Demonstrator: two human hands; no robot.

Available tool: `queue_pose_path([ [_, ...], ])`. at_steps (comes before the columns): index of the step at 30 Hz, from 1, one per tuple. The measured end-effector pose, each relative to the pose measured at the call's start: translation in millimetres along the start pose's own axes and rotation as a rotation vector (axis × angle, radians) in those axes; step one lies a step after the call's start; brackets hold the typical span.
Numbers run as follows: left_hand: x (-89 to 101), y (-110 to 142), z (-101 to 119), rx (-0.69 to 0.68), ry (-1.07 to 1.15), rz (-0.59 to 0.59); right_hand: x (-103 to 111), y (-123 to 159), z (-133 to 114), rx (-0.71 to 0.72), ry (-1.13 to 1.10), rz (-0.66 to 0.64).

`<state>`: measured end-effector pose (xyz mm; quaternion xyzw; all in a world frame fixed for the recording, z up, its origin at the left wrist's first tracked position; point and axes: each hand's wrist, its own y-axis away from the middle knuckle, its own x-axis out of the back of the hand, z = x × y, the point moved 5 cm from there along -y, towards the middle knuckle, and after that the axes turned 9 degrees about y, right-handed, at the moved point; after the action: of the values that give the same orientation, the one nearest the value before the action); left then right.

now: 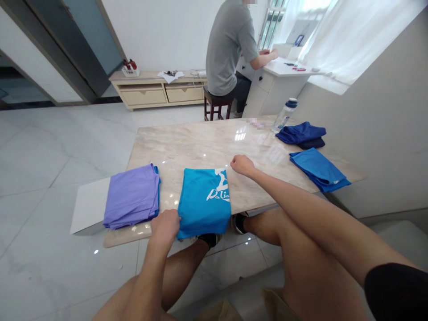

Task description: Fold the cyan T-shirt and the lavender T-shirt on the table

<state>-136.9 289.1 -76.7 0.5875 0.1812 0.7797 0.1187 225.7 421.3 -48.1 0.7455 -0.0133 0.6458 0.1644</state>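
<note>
A folded bright blue garment (203,205) with white lettering lies at the table's near edge, its front part hanging slightly over. My left hand (166,224) is closed on its left edge near the lower corner. Just beyond the garment's upper right corner, my right hand (242,165) is held in a loose fist over the table, apart from the cloth, with nothing visible in it. To the left, a stack of folded purple cloth (132,196), with blue showing beneath, rests partly on a white box (88,207).
On the marble-patterned table (187,142), a folded blue cloth (319,169), a dark blue cloth bundle (302,133) and a water bottle (284,116) stand at the right. Beyond it, a person (229,49) sits on a stool at a white desk (284,67). A low cabinet (143,96) lines the wall.
</note>
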Motion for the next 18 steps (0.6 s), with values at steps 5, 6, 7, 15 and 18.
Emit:
queue_pose_path([
  [5, 6.4, -2.2, 16.9, -0.08, -0.006, 0.069, -25.8, 26.3, 9.5, 0.048, -0.168, -0.455],
  [6, 7.6, -6.5, 24.0, -0.123, 0.02, 0.093, -33.5, 33.4, 11.3, 0.068, -0.247, -0.549],
  [7, 7.8, -11.5, 30.7, -0.158, 0.045, 0.111, -40.8, 39.9, 12.6, 0.081, -0.337, -0.619],
  [15, -5.2, -38.1, 40.2, -0.157, 0.261, 0.082, -79.7, 69.3, 9.4, 0.014, -0.764, -0.837],
  [18, -8.3, -41.0, 29.5, -0.116, 0.314, 0.061, -76.5, 72.5, 8.2, 0.032, -0.759, -0.863],
])
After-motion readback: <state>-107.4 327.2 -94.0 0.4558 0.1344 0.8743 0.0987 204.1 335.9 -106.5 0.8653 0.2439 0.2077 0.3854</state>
